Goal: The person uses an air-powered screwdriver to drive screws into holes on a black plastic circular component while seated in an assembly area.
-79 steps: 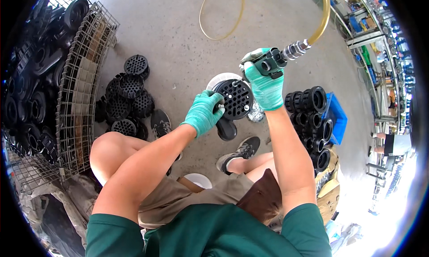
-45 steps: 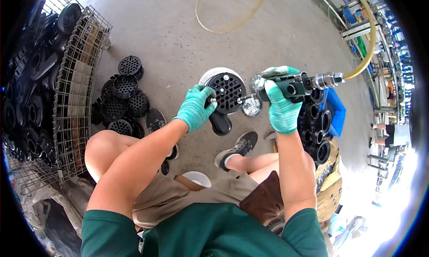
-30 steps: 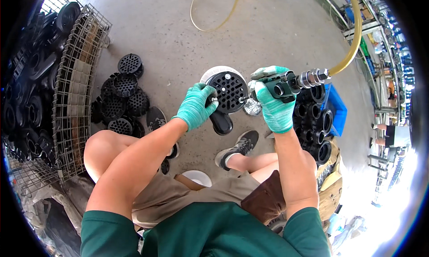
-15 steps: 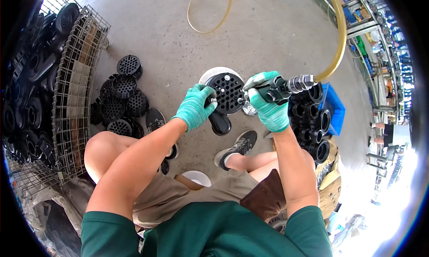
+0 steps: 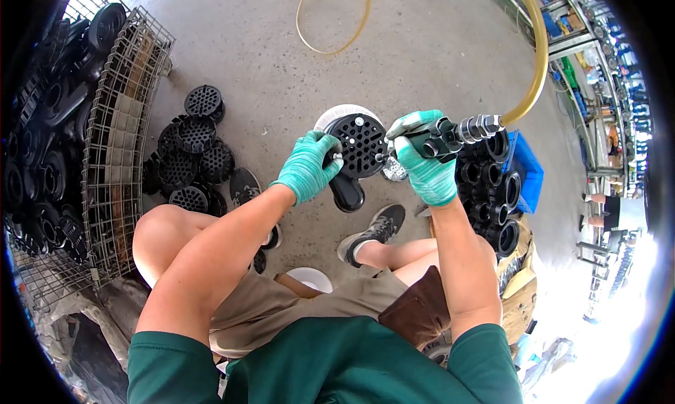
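My left hand point(image 5: 311, 167), in a teal knit glove, is closed on the left edge of a round black drain piece point(image 5: 357, 145) with a grate of holes and a short spout point(image 5: 347, 194) at its lower side. Pale screw-like spots show on the grate. Gloved alike, my right hand point(image 5: 424, 161) wraps around a dark pneumatic screwdriver point(image 5: 437, 142). Its tip points left, close to the grate's right edge; whether it touches, I cannot tell. A yellowish air hose point(image 5: 538, 67) leaves its metal coupling. Behind the drain piece, a white round thing point(image 5: 330, 114) is partly hidden.
Several black grates point(image 5: 193, 135) lie piled on the floor at left. A wire cage point(image 5: 116, 126) beyond holds black plastic parts. At right, black pipe fittings point(image 5: 489, 193) stand beside a blue crate point(image 5: 524, 172). Shelving point(image 5: 569, 46) lines the far right. A hose loop point(image 5: 330, 53) lies ahead.
My right hand and the screwdriver have shifted slightly right and up, and the hose has swayed a little. The left hand and the drain piece stay nearly in place.
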`<state>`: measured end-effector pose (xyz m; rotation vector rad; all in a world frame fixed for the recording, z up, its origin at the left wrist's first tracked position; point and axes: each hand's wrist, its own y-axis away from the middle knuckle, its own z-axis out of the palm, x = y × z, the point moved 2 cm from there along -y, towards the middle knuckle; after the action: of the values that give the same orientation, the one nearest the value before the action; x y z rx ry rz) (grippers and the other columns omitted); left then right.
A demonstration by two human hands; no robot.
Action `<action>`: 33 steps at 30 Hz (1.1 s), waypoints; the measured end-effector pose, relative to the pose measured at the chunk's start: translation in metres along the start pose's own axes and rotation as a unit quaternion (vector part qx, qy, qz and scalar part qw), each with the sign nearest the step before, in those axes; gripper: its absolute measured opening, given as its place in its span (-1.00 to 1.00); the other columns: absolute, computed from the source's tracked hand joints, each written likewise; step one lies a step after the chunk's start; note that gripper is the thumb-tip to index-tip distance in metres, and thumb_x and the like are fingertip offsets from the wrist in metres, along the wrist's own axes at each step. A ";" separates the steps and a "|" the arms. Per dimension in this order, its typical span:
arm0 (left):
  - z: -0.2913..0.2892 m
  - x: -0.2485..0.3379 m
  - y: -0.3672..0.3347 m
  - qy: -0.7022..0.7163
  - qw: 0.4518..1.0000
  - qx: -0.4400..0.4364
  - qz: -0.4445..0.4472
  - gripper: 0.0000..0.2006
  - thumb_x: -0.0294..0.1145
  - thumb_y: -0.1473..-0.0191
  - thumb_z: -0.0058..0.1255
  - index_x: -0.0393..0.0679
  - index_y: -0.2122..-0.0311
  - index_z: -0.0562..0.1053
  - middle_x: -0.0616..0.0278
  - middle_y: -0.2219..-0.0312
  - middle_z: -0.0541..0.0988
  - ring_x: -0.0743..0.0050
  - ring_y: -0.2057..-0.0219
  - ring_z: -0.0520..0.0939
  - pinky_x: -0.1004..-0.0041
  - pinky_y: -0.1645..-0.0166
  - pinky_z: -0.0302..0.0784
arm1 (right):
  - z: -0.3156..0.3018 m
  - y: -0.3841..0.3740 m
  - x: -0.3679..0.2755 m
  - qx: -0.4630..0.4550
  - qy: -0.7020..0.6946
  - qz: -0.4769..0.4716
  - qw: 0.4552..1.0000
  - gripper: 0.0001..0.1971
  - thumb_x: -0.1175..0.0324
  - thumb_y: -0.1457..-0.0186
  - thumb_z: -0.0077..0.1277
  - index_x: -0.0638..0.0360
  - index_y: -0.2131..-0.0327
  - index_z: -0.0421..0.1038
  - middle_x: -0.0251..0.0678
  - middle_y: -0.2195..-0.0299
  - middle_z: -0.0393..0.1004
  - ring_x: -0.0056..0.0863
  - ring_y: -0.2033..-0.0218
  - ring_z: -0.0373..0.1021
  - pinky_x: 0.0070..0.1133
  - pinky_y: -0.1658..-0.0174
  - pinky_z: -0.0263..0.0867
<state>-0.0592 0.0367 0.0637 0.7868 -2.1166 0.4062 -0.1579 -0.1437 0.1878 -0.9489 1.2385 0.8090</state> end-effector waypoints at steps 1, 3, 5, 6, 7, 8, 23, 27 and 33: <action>0.000 0.000 0.000 0.002 1.000 -0.002 -0.006 -0.75 -0.50 -0.07 0.20 -0.21 0.12 0.48 -0.01 0.11 0.48 0.15 0.20 0.57 0.30 0.04 0.55 | -0.001 0.000 0.000 -0.005 0.007 -0.003 1.000 -0.69 0.72 0.00 0.07 0.14 0.19 0.37 -0.25 0.30 0.55 -0.54 0.31 0.48 -0.55 0.23 0.49; 0.001 0.001 -0.001 0.005 1.000 -0.005 -0.012 -0.76 -0.49 -0.07 0.19 -0.22 0.13 0.48 -0.01 0.11 0.48 0.18 0.20 0.57 0.31 0.04 0.55 | -0.002 0.000 0.000 -0.009 0.015 -0.006 1.000 -0.67 0.75 0.00 0.04 0.14 0.18 0.36 -0.19 0.29 0.54 -0.49 0.33 0.48 -0.52 0.23 0.50; 0.000 0.001 -0.001 0.000 1.000 -0.019 -0.017 -0.73 -0.48 -0.08 0.20 -0.23 0.10 0.46 0.00 0.08 0.46 0.23 0.19 0.57 0.34 0.02 0.56 | -0.003 0.001 0.002 -0.020 0.008 -0.011 1.000 -0.68 0.73 -0.01 0.05 0.14 0.16 0.37 -0.19 0.27 0.54 -0.48 0.31 0.49 -0.51 0.21 0.50; 0.002 -0.001 0.000 -0.001 1.000 -0.019 -0.016 -0.73 -0.48 -0.08 0.20 -0.23 0.10 0.46 0.00 0.08 0.46 0.23 0.19 0.57 0.34 0.02 0.56 | -0.002 0.001 -0.001 -0.020 0.008 -0.011 1.000 -0.68 0.73 -0.01 0.05 0.14 0.16 0.37 -0.19 0.27 0.54 -0.48 0.31 0.49 -0.51 0.21 0.50; 0.001 -0.003 0.000 0.005 1.000 -0.023 -0.016 -0.67 -0.46 -0.05 0.24 -0.21 0.07 0.45 0.00 0.05 0.44 0.19 0.15 0.56 0.32 -0.02 0.55 | -0.001 0.000 -0.005 -0.013 -0.003 0.009 1.000 -0.68 0.72 -0.01 0.08 0.15 0.16 0.38 -0.22 0.26 0.55 -0.50 0.26 0.50 -0.53 0.17 0.49; 0.000 -0.004 0.000 0.010 0.999 -0.028 -0.015 -0.62 -0.43 -0.03 0.28 -0.20 0.04 0.44 0.01 0.03 0.43 0.15 0.12 0.55 0.30 -0.06 0.54 | 0.001 -0.002 -0.008 -0.007 -0.014 0.030 0.999 -0.68 0.70 -0.01 0.12 0.16 0.16 0.39 -0.26 0.26 0.56 -0.52 0.21 0.50 -0.54 0.14 0.48; -0.006 -0.002 -0.001 0.011 0.999 -0.044 -0.015 -0.31 -0.22 0.22 0.49 -0.16 -0.04 0.42 -0.06 -0.04 0.41 -0.14 -0.05 0.46 0.11 -0.19 0.45 | 0.056 -0.008 0.000 0.006 -0.077 -0.031 0.996 -0.67 0.70 -0.03 0.10 0.21 0.12 0.36 -0.07 0.21 0.55 -0.41 0.24 0.54 -0.45 0.12 0.54; -0.003 -0.001 -0.002 -0.003 0.999 -0.035 -0.015 -0.32 -0.28 0.23 0.49 -0.13 -0.05 0.44 -0.01 -0.05 0.45 -0.12 -0.05 0.46 0.13 -0.22 0.44 | 0.062 -0.010 0.002 -0.022 -0.072 -0.025 0.997 -0.66 0.72 0.01 0.09 0.20 0.14 0.36 -0.10 0.22 0.56 -0.42 0.22 0.54 -0.47 0.14 0.54; 0.033 -0.050 -0.005 0.200 0.979 -0.008 -0.039 -0.33 -0.28 0.23 0.49 -0.13 -0.05 0.45 -0.02 -0.06 0.44 -0.13 -0.06 0.46 0.13 -0.20 0.45 | 0.072 -0.013 0.009 -0.036 -0.030 -0.009 0.999 -0.67 0.74 0.07 0.06 0.19 0.21 0.32 -0.20 0.30 0.54 -0.46 0.26 0.52 -0.49 0.17 0.53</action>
<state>-0.0525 0.0352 0.0040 0.7100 -1.7073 0.4627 -0.1162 -0.0825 0.1858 -0.9858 1.1551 0.8670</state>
